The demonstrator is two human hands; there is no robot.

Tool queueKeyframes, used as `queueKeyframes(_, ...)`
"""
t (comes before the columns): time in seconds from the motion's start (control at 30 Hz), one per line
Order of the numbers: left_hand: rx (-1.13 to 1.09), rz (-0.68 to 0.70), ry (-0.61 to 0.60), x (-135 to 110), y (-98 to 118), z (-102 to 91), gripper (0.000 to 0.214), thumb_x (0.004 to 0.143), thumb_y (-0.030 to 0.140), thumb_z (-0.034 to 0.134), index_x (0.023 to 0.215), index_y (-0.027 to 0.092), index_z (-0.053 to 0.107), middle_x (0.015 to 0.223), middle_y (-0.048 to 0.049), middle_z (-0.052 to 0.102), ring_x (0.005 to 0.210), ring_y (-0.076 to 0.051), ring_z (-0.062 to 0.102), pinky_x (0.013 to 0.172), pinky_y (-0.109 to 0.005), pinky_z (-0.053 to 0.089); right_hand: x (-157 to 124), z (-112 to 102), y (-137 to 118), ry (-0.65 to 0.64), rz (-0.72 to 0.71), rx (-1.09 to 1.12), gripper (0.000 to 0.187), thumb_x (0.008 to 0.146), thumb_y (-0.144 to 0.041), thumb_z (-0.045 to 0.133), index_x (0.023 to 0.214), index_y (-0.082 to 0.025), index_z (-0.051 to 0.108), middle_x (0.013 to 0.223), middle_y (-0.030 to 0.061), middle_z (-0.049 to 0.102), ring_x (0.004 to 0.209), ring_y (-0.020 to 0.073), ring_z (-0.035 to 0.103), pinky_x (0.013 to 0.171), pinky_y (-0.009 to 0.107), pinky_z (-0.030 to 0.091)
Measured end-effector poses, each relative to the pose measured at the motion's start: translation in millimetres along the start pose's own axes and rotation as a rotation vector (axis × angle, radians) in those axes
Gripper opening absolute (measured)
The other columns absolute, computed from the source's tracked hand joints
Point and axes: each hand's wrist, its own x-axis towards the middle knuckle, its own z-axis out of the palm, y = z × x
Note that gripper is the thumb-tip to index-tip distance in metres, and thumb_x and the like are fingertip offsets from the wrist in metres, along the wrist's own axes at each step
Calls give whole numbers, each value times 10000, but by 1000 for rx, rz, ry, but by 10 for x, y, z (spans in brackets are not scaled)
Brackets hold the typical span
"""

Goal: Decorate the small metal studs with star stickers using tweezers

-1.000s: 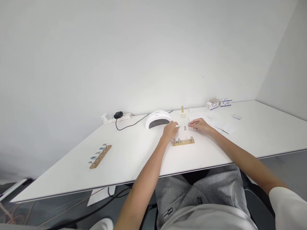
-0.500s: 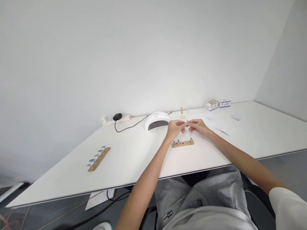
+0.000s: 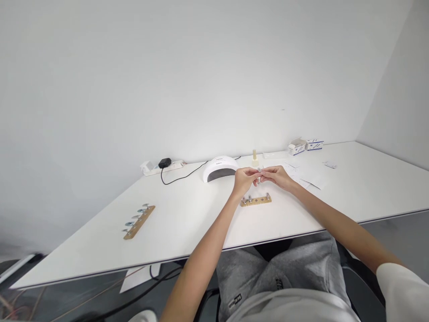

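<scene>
At the left, a wooden strip (image 3: 139, 222) with small discs stands well apart from the hands. The left hand (image 3: 246, 180) pinches a small shiny piece (image 3: 259, 170), raised between both hands' fingertips; so slight a hold could let it slip and drop. A lowered wrist might knock the pegs on the nearer strip (image 3: 257, 202). The right hand (image 3: 275, 176) pinches the piece too; uneven pressure could twist it askew.

Left hand (image 3: 245, 180) and right hand (image 3: 276, 177) pinch a small piece (image 3: 259, 170).
</scene>
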Motion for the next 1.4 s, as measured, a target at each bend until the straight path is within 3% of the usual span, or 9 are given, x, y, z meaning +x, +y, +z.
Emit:
queueKeyframes(0.2,30,21,33,0,-14,10,351,572,428,795,618,110,654,465,-20,585,361,-100,499,357,-228,427,21,-20,19,28,-13,4,335,590,-358,821,819,-127,741,723,70,716,678,176,676,771,357,559)
queueKeyframes(0.7,127,130,153,-50,50,110,134,672,261,690,659,135,648,605,-12,605,432,-82,493,388,-209,385,-27,39,-121,8,-11,-68,326,602,-329,827,808,-141,657,696,70,716,676,204,700,750,380,578)
queueKeyframes(0.8,205,207,201,-28,87,74,126,681,267,679,647,147,657,688,-25,608,539,-98,531,466,-212,413,-3,-4,-137,-3,-8,-174,310,629,-326,804,817,-144,639,732,71,717,686,191,691,730,357,570)
queueKeyframes(0.9,329,279,298,-46,167,12,94,677,242,672,634,159,663,631,8,537,561,-86,473,547,-217,401,4,-127,-153,39,-28,-441,224,665,-296,759,784,-147,641,758,60,706,638,149,654,627,282,537)
queueKeyframes(1.0,365,202,347,-177,233,-43,106,685,245,652,631,154,655,521,50,397,500,-70,369,508,-213,321,-51,-287,-156,24,5,-720,140,710,-250,690,814,-158,671,807,53,696,627,129,612,566,247,487)
queueKeyframes(1.13,339,6,366,-501,227,-69,158,679,287,646,611,145,637,458,69,328,438,-60,302,466,-215,261,-234,-396,-144,-95,70,-896,220,687,-212,690,904,-178,696,956,68,693,733,155,598,659,274,482)
queueKeyframes(1.27,328,-110,395,-792,164,-15,140,650,266,656,594,142,622,437,68,342,426,-64,322,453,-208,256,-444,-327,-120,-190,115,-957,348,640,-269,738,979,-197,699,1001,70,671,802,183,579,717,301,466)
queueKeyframes(1.4,361,-160,343,-917,80,98,155,673,262,636,588,136,611,425,62,376,419,-66,331,443,-206,249,-570,-203,-87,-178,121,-980,366,616,-285,753,966,-190,702,972,71,645,816,186,559,727,296,441)
